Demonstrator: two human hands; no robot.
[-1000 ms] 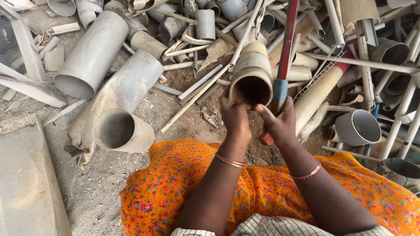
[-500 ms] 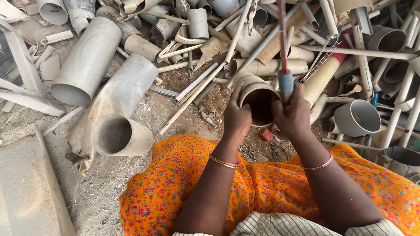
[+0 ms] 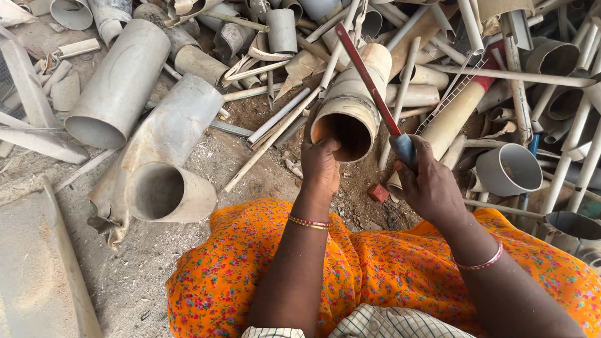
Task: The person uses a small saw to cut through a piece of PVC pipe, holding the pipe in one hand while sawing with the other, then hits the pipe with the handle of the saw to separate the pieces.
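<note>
Left hand (image 3: 320, 165) grips the open rim of a tan pipe (image 3: 351, 107) at frame centre; right hand (image 3: 429, 184) is closed around a red-bladed saw (image 3: 371, 86), scrap pipes (image 3: 121, 82) crowding both sides.

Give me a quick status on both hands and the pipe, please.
Left hand grips rim of tan pipe. Right hand shut on red-bladed saw, blade across the pipe. Loose pipe offcuts crowd all around.
</note>
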